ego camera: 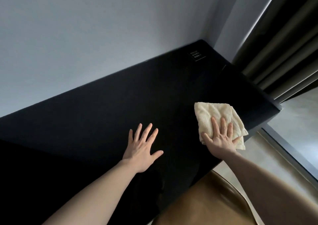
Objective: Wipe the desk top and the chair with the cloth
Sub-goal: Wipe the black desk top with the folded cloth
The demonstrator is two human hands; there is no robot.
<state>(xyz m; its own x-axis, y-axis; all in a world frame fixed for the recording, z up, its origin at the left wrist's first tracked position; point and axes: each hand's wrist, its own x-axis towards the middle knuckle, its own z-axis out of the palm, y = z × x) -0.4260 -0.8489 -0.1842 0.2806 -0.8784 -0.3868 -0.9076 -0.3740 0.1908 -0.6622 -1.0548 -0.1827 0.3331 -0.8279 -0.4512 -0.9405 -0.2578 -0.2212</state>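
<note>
A black desk top (120, 104) runs from the lower left to the far right corner. A cream cloth (213, 114) lies flat on it near the right front edge. My right hand (221, 138) presses on the cloth with straight, spread fingers. My left hand (142, 145) lies flat on the bare desk top, fingers spread, to the left of the cloth. The brown chair (211, 202) shows below the desk's front edge, between my forearms.
A pale wall (103, 35) backs the desk. A small black card with white print (197, 56) sits at the far right corner. Dark curtains (284, 52) hang to the right, with a window frame (285, 149) and pale floor beside the desk.
</note>
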